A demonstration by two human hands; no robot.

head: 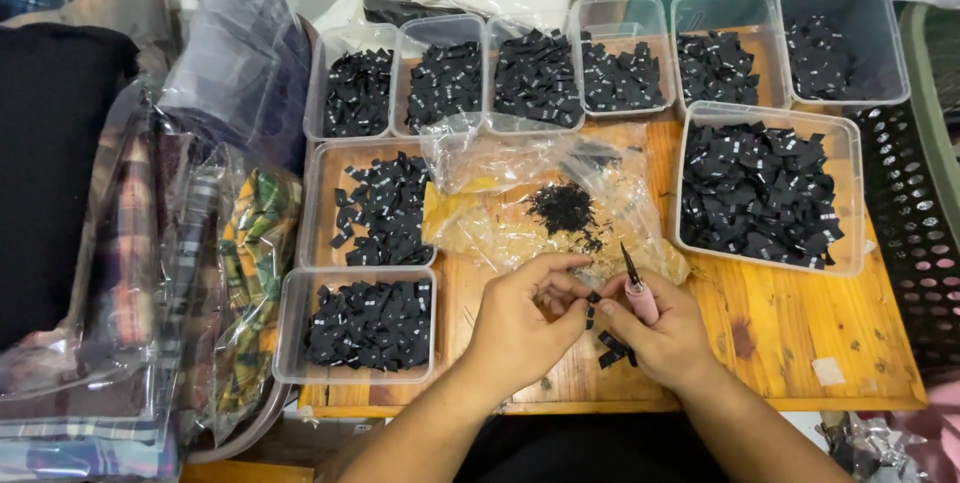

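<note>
Hands [590, 328] pinch label; tubs [370, 328] hold black labels [760, 193].

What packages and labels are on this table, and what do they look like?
Tubs: nine clear plastic boxes around the table, filled with small black labels.
Bag: crumpled clear plastic, centre, holding dark scraps.
Wrapped cloth: plaid fabric in clear bags, left.
Label strip: black, pinched between left hand and right hand.

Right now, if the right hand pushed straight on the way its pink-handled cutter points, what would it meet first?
Probably the clear plastic bag just beyond the cutter in the right hand, then its pile of black trimmings; depth is unclear from this view.
</note>
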